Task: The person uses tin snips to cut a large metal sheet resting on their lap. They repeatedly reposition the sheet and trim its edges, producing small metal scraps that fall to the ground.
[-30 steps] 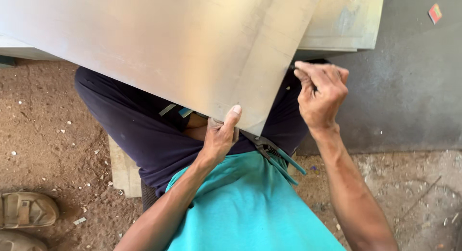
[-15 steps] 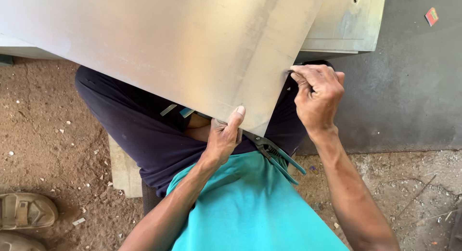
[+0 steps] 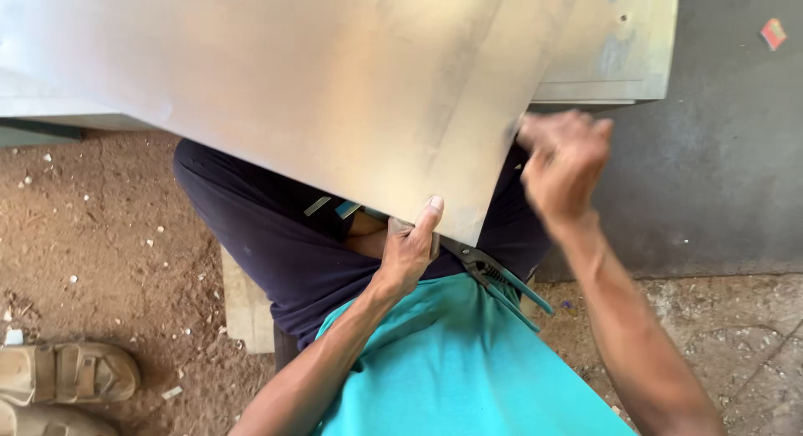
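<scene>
A large grey metal sheet [image 3: 276,85] lies tilted across my lap and fills the upper part of the head view. My left hand [image 3: 408,245] grips its near edge, thumb on top and fingers under it. My right hand [image 3: 565,156], blurred, is at the sheet's right edge; its fingers are curled and I cannot tell whether they pinch the edge. Tin snips [image 3: 500,279] with green handles rest on my lap just under the sheet's near corner, untouched by either hand.
A second flat metal panel [image 3: 615,51] lies beyond on a dark grey floor [image 3: 728,168]. I sit on a wooden block [image 3: 244,306] over reddish dirt. Tan sandals [image 3: 63,377] are at the lower left. A small red scrap [image 3: 774,33] lies at the upper right.
My right hand moved slightly up and right along the sheet's right edge and is now blurred. My left hand keeps its grip on the near edge.
</scene>
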